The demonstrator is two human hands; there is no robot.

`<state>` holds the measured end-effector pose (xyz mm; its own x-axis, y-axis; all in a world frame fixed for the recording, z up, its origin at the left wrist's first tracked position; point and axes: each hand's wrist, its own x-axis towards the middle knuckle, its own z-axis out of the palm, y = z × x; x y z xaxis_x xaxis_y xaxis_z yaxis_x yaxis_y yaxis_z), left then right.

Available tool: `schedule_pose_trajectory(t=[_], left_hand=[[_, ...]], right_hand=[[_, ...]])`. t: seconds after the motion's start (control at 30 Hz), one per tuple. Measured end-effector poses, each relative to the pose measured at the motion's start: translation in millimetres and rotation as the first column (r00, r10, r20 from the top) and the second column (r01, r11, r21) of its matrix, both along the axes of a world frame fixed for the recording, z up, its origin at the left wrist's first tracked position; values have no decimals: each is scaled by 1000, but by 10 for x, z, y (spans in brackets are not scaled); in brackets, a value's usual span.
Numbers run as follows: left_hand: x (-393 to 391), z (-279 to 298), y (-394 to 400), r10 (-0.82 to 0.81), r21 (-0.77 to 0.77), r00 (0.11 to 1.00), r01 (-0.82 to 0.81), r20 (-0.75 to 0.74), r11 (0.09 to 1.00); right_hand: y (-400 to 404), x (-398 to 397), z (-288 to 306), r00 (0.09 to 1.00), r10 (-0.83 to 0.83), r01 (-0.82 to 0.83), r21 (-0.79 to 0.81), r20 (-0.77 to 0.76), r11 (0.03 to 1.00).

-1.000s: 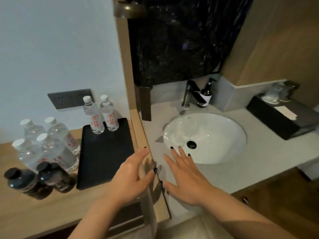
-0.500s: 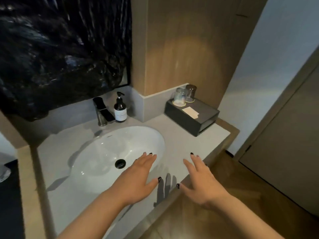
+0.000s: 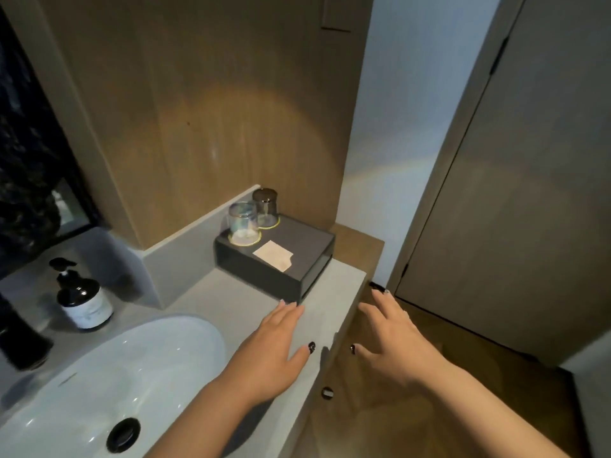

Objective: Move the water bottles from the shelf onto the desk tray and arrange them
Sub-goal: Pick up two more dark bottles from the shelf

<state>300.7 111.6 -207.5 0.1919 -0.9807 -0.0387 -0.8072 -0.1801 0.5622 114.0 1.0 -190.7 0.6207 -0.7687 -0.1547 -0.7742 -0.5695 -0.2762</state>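
No water bottle, shelf or desk tray shows in the head view at this moment. My left hand [image 3: 274,352] hovers palm down over the grey counter [image 3: 231,299], just right of the white sink [image 3: 109,385], fingers spread and holding nothing. My right hand [image 3: 396,338] floats beyond the counter's front edge, above the wooden floor, also open and empty. Both hands have dark-painted nails.
A dark box [image 3: 281,259] at the counter's far right carries two upturned glasses [image 3: 243,223] and a paper slip. A black pump bottle [image 3: 82,300] stands behind the sink. A closed door [image 3: 515,193] fills the right; wood floor [image 3: 413,418] lies below.
The view has swung right: the desk with the bottles and black tray has left the frame, and the sink has slid left. Both hands stay open and empty, moving right with the view.
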Motion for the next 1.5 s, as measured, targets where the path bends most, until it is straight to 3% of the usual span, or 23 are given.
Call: schedule_pose_trajectory(t=[0.3, 0.53, 0.7, 1.03, 1.1, 1.2, 1.33, 1.5], left_hand=[[-368, -170, -1389, -51, 2, 999, 51, -11, 999], [-779, -223, -2525, 50, 17, 998, -49, -33, 999], [-892, -310, -3086, 103, 44, 993, -100, -53, 994], [-281, -674, -4267, 301, 46, 952, -299, -59, 953], [-148, -692, -4472, 370, 191, 926, -351, -73, 917], [85, -789, -4786, 408, 243, 905, -372, -122, 896], [273, -910, -5063, 425, 295, 896, -374, -129, 879], [542, -1122, -5268, 520, 361, 839, -441, -158, 822]], right_hand=[[-1262, -489, -41, 998, -61, 61, 18, -24, 998], [-2472, -801, -23, 998, 55, -55, 6, -34, 998], [-3181, -836, -32, 980, 155, -152, 36, -121, 988], [-4507, -92, -448, 944, 299, -276, 162, -140, 947], [-4786, 76, -604, 941, 305, -267, 231, -147, 935], [-5224, 322, -778, 968, 232, -186, 355, -93, 916], [-5589, 662, -807, 914, 377, -332, 254, -152, 908], [-6109, 1129, -1022, 816, 540, -464, 324, -207, 825]])
